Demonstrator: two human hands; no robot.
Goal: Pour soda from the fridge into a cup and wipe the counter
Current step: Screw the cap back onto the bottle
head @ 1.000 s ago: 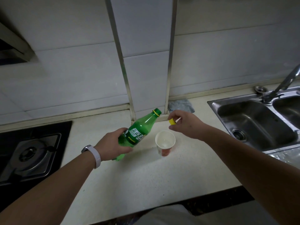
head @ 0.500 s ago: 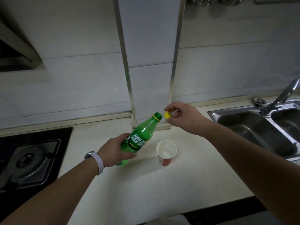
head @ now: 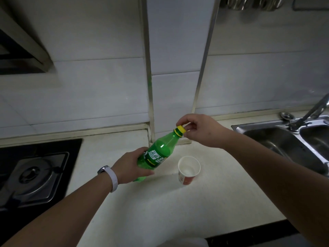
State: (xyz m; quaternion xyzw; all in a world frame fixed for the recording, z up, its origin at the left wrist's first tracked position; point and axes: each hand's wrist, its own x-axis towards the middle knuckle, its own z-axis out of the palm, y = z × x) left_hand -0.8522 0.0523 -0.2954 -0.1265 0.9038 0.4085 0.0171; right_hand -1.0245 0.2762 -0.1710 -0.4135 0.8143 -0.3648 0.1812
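Observation:
My left hand (head: 130, 165) grips the lower body of a green soda bottle (head: 160, 152), which tilts up and to the right above the pale counter (head: 160, 207). My right hand (head: 201, 130) pinches the yellow cap (head: 182, 129), which sits on the bottle's mouth. A white paper cup (head: 188, 172) with a red base stands upright on the counter just right of the bottle, with a little liquid at its bottom.
A black gas hob (head: 33, 173) lies at the left. A steel double sink (head: 293, 139) with a tap (head: 316, 108) is at the right. A tiled wall with two metal strips rises behind, and utensils hang at the top right.
My right hand carried the yellow cap from above the cup up to the bottle's mouth and set it there. The bottle rose slightly, and the cloth by the wall is now hidden.

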